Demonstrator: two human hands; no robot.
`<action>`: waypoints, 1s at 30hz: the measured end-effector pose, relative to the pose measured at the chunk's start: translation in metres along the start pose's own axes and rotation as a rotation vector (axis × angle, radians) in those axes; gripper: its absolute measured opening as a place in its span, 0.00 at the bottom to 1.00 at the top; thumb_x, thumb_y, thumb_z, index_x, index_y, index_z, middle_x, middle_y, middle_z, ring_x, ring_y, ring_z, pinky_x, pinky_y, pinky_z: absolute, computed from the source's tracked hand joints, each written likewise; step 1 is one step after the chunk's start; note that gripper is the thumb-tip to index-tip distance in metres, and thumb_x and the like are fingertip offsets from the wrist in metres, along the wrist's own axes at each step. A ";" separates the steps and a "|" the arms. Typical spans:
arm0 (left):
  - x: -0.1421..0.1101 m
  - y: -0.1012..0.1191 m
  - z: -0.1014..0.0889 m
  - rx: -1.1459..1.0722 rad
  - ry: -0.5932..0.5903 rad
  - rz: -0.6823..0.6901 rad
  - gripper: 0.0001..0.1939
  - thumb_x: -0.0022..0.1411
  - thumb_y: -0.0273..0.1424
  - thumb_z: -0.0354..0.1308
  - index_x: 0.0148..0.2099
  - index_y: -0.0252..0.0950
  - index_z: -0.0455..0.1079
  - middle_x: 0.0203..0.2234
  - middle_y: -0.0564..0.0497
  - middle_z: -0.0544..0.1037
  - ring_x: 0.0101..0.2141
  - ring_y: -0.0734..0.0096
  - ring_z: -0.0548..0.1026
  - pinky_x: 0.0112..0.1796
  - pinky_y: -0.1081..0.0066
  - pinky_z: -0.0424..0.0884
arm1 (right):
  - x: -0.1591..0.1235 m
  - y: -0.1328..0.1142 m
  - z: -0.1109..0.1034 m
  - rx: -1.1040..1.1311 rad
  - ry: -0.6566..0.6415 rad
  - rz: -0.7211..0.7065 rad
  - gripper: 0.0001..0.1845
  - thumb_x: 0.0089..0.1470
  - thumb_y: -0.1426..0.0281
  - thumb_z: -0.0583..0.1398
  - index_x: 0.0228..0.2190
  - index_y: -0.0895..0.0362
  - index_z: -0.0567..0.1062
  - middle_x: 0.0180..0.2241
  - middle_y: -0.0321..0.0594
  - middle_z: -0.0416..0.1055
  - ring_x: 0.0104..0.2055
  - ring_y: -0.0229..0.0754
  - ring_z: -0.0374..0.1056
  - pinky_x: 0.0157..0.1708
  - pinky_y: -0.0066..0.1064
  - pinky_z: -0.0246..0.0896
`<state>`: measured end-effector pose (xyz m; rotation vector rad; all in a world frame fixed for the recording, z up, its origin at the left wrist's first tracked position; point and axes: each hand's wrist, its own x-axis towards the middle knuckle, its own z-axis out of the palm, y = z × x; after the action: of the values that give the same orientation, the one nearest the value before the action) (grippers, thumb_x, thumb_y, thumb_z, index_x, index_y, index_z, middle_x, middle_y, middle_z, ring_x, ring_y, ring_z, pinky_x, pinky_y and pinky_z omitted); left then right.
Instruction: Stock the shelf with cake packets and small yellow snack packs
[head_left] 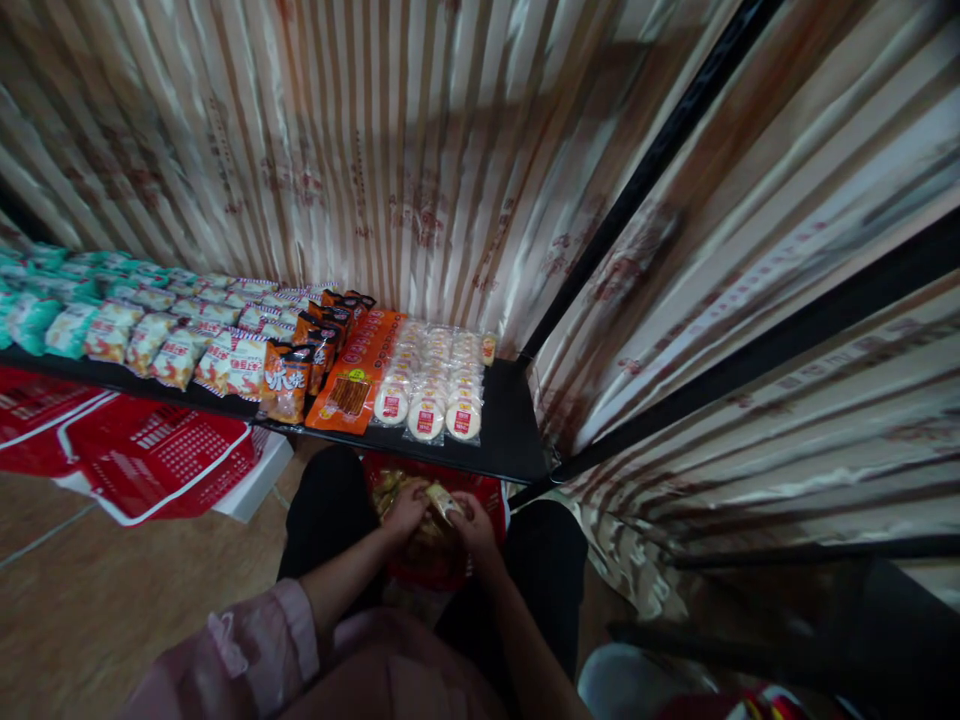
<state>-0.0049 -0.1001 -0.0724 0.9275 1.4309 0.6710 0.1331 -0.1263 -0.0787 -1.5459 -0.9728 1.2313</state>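
Note:
A small pale yellow wrapped snack packet (442, 499) is pinched between my two hands, low in the middle of the head view. My left hand (406, 508) grips its left end with closed fingers. On the other end is my right hand (474, 524), its fingers bent around the packet. Both hands are over a red basket (501, 500) between my knees, filled with similar yellowish packets (385, 484). On the black shelf (510, 420) ahead, one small packet (488, 350) stands at the back right, beside rows of round white wrapped crackers (426, 420).
Left along the shelf are an orange flat pack (349, 385), orange bags (286, 380), white snack bags (177, 360) and teal bags (34, 322). Red baskets (157, 455) stand under it. Black frame poles (652, 170) and striped curtain sheeting (420, 150) enclose the back and right.

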 end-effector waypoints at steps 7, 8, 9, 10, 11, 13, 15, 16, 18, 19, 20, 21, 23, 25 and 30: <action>-0.007 0.020 0.006 -0.181 -0.069 0.064 0.20 0.52 0.24 0.53 0.50 0.35 0.66 0.27 0.54 0.74 0.23 0.78 0.71 0.26 0.78 0.65 | 0.003 -0.043 -0.023 -0.103 -0.132 -0.072 0.17 0.36 0.69 0.61 0.33 0.55 0.76 0.34 0.38 0.75 0.37 0.46 0.69 0.39 0.35 0.64; -0.007 0.022 0.007 -0.178 -0.069 0.076 0.20 0.53 0.25 0.54 0.50 0.36 0.66 0.27 0.54 0.74 0.23 0.78 0.71 0.26 0.78 0.65 | 0.003 -0.048 -0.025 -0.105 -0.148 -0.075 0.17 0.36 0.69 0.60 0.34 0.55 0.76 0.34 0.38 0.75 0.37 0.45 0.70 0.40 0.35 0.64; -0.007 0.023 0.007 -0.173 -0.072 0.089 0.20 0.53 0.26 0.54 0.50 0.36 0.66 0.27 0.55 0.74 0.23 0.78 0.71 0.25 0.78 0.65 | 0.003 -0.053 -0.027 -0.106 -0.159 -0.076 0.17 0.36 0.69 0.60 0.34 0.56 0.76 0.35 0.38 0.75 0.38 0.45 0.70 0.40 0.35 0.64; -0.007 0.025 0.008 -0.169 -0.076 0.103 0.20 0.52 0.26 0.55 0.49 0.36 0.66 0.26 0.55 0.74 0.23 0.78 0.71 0.25 0.79 0.65 | 0.003 -0.058 -0.028 -0.102 -0.162 -0.076 0.18 0.36 0.69 0.60 0.35 0.56 0.76 0.35 0.38 0.75 0.38 0.45 0.70 0.41 0.35 0.63; -0.007 0.027 0.009 -0.168 -0.083 0.118 0.19 0.52 0.26 0.55 0.49 0.36 0.66 0.25 0.55 0.73 0.23 0.78 0.71 0.25 0.79 0.65 | 0.003 -0.062 -0.030 -0.098 -0.164 -0.075 0.18 0.36 0.70 0.60 0.35 0.56 0.76 0.36 0.39 0.75 0.39 0.45 0.70 0.42 0.35 0.63; -0.008 0.032 0.010 -0.174 -0.095 0.139 0.19 0.52 0.25 0.54 0.48 0.35 0.65 0.22 0.57 0.71 0.22 0.78 0.70 0.23 0.80 0.63 | 0.003 -0.071 -0.032 -0.095 -0.155 -0.082 0.20 0.36 0.70 0.61 0.37 0.55 0.76 0.38 0.38 0.75 0.40 0.45 0.70 0.43 0.36 0.64; -0.008 0.039 0.011 -0.189 -0.101 0.151 0.19 0.52 0.24 0.52 0.48 0.34 0.64 0.20 0.58 0.69 0.21 0.79 0.69 0.22 0.80 0.62 | 0.004 -0.078 -0.034 -0.090 -0.135 -0.097 0.22 0.36 0.70 0.62 0.39 0.54 0.75 0.38 0.38 0.75 0.40 0.45 0.70 0.43 0.36 0.64; -0.009 0.042 0.011 -0.200 -0.100 0.158 0.19 0.52 0.24 0.52 0.48 0.33 0.64 0.19 0.59 0.68 0.20 0.79 0.68 0.21 0.80 0.61 | 0.005 -0.080 -0.035 -0.085 -0.126 -0.104 0.23 0.36 0.70 0.62 0.40 0.54 0.74 0.38 0.37 0.75 0.39 0.44 0.71 0.43 0.36 0.65; -0.009 0.049 0.012 -0.225 -0.101 0.181 0.19 0.51 0.24 0.52 0.48 0.32 0.64 0.20 0.58 0.68 0.20 0.80 0.68 0.20 0.80 0.60 | 0.007 -0.085 -0.036 -0.059 -0.112 -0.117 0.26 0.36 0.69 0.63 0.43 0.53 0.73 0.36 0.37 0.75 0.37 0.43 0.71 0.41 0.35 0.66; -0.009 0.052 0.012 -0.237 -0.102 0.196 0.19 0.51 0.24 0.53 0.48 0.31 0.64 0.21 0.58 0.69 0.20 0.80 0.69 0.20 0.80 0.60 | 0.008 -0.087 -0.036 -0.040 -0.105 -0.125 0.27 0.36 0.68 0.63 0.44 0.54 0.72 0.36 0.37 0.75 0.37 0.42 0.71 0.40 0.35 0.66; -0.009 0.056 0.012 -0.246 -0.103 0.208 0.20 0.50 0.24 0.53 0.48 0.31 0.64 0.23 0.57 0.70 0.20 0.80 0.69 0.20 0.80 0.60 | 0.009 -0.089 -0.036 -0.019 -0.097 -0.136 0.29 0.36 0.68 0.64 0.45 0.54 0.71 0.36 0.37 0.75 0.37 0.42 0.71 0.40 0.35 0.66; -0.008 0.059 0.013 -0.251 -0.105 0.213 0.20 0.50 0.25 0.54 0.48 0.31 0.64 0.24 0.56 0.71 0.20 0.80 0.70 0.20 0.80 0.60 | 0.009 -0.091 -0.036 0.003 -0.088 -0.151 0.29 0.36 0.68 0.64 0.45 0.54 0.70 0.37 0.38 0.74 0.37 0.42 0.71 0.41 0.35 0.66; -0.007 0.065 0.013 -0.252 -0.113 0.213 0.20 0.50 0.26 0.56 0.47 0.33 0.64 0.27 0.54 0.73 0.21 0.80 0.71 0.19 0.81 0.59 | 0.010 -0.094 -0.037 0.039 -0.074 -0.173 0.30 0.37 0.67 0.65 0.46 0.54 0.69 0.39 0.39 0.74 0.38 0.42 0.71 0.41 0.35 0.67; -0.006 0.072 0.014 -0.258 -0.118 0.216 0.18 0.49 0.27 0.57 0.46 0.33 0.65 0.30 0.52 0.74 0.21 0.79 0.72 0.18 0.81 0.58 | 0.011 -0.097 -0.039 0.050 -0.084 -0.183 0.27 0.38 0.66 0.65 0.44 0.54 0.69 0.40 0.39 0.74 0.38 0.43 0.71 0.40 0.34 0.67; -0.008 0.089 0.014 -0.344 -0.141 0.207 0.15 0.49 0.26 0.58 0.42 0.32 0.66 0.32 0.49 0.75 0.24 0.77 0.75 0.20 0.81 0.62 | 0.016 -0.099 -0.045 -0.048 -0.126 -0.244 0.16 0.43 0.66 0.62 0.38 0.53 0.72 0.36 0.36 0.73 0.37 0.41 0.70 0.38 0.31 0.65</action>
<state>0.0215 -0.0637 0.0060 0.8374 1.0608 0.9533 0.1755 -0.0918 0.0158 -1.3521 -1.2413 1.1491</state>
